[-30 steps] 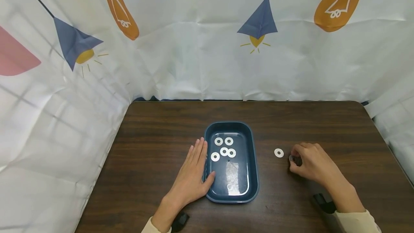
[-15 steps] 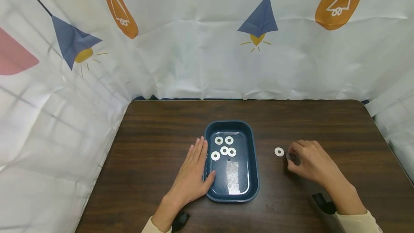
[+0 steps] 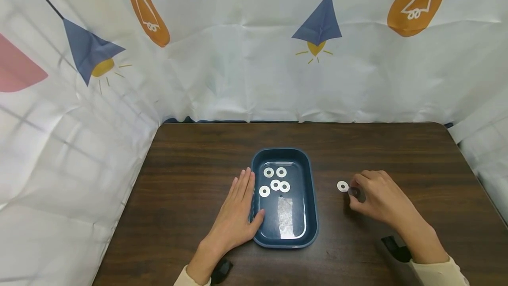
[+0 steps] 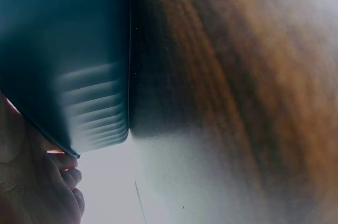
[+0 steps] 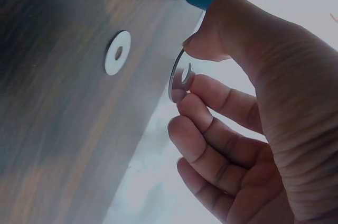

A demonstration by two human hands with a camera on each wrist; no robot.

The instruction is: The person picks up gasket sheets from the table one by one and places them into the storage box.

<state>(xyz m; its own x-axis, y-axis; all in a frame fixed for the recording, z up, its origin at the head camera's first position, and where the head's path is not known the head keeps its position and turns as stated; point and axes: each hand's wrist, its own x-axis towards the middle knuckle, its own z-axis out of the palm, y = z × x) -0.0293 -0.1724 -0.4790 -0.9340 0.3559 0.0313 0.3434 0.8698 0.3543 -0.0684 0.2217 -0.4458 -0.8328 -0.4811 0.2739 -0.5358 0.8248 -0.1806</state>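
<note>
My right hand (image 3: 379, 197) pinches a flat metal washer (image 5: 178, 78) between thumb and fingers, a little above the table. Just left of it, another washer (image 3: 343, 186) lies flat on the wood; the right wrist view also shows that loose washer. With its fingers straight, my left hand (image 3: 237, 213) rests along the left rim of a blue tray (image 3: 311, 197). Several pale washers (image 3: 268, 172) lie in the far half of the tray, two of them overlapping. The left wrist view has the tray's ribbed outer wall (image 4: 92, 102) beside the curled-looking edge of that hand.
The dark wooden table (image 3: 190, 158) reaches back to a white printed curtain (image 3: 238, 78), which also hangs along the left. A glossy pale patch (image 3: 285, 215) shows on the tray's floor. Black wrist straps with cameras (image 3: 397, 248) sit under both wrists.
My right hand has moved slightly left with the washer in its pinch, closer to the loose washer. My left hand and the tray have stayed in place.
</note>
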